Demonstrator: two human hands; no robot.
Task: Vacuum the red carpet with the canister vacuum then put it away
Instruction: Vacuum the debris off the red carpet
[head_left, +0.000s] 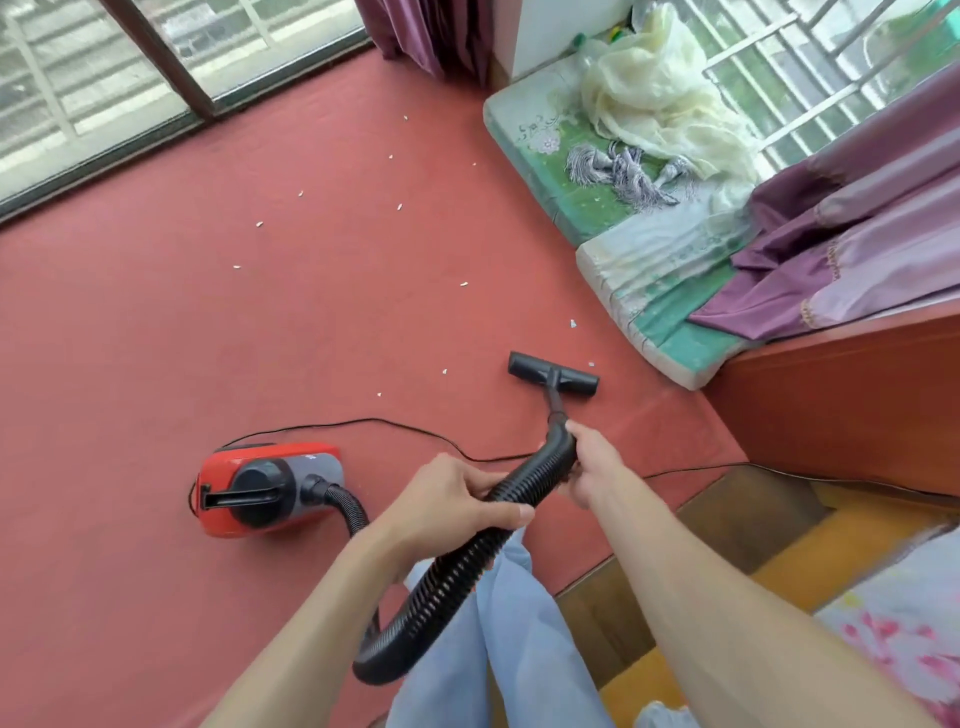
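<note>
While both hands grip the hose, the scene reads so:

Left hand: the left hand (457, 499) is wrapped around the ribbed black hose (457, 566), partway along its length.
Right hand: the right hand (592, 462) is clasped on the hose's upper end, where it meets the short wand.
Floor nozzle: the black nozzle (553, 375) lies flat on the red carpet (156, 322), near the corner of the floor mattress (670, 332).
Canister vacuum: the red canister vacuum (267, 488) sits on the carpet to the left, its power cord (415, 428) trailing rightward past the hands.
Open room: wide bare carpet runs ahead and left to the sliding window frame (171, 73), dotted with white scraps (298, 195).
Edges: mattress and wooden furniture (841, 415) close the right side.
Writing: none readable.
</note>
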